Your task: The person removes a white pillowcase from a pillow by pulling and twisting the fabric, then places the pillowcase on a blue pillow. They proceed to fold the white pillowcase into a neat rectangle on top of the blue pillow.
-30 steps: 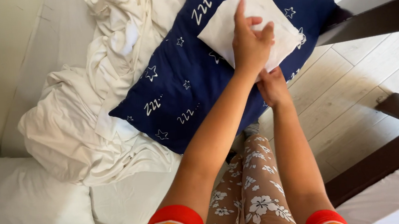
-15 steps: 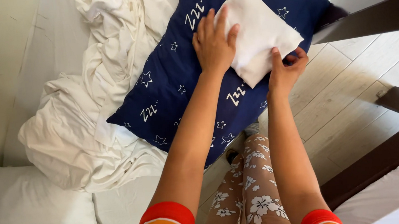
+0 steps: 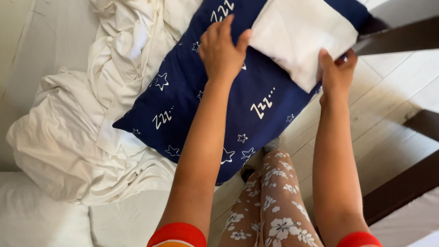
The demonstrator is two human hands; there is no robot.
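Observation:
A dark blue pillow (image 3: 185, 105) with white stars and letters lies across the edge of a bed. On its upper right end rests a folded white cloth (image 3: 299, 27). My left hand (image 3: 220, 45) lies flat on the pillow, fingertips touching the cloth's left edge. My right hand (image 3: 335, 72) grips the cloth's lower right corner at the pillow's edge, fingers curled under it.
A crumpled white sheet (image 3: 94, 108) is heaped left of the pillow on the white mattress (image 3: 24, 45). A white pillow (image 3: 19, 218) sits at lower left. A dark wooden bed frame (image 3: 427, 165) runs at the right over a pale plank floor (image 3: 405, 100).
My left hand slid off the top of the white cloth onto the blue pillow at the cloth's left edge. My right hand rose from under the pillow's edge and took the cloth's corner.

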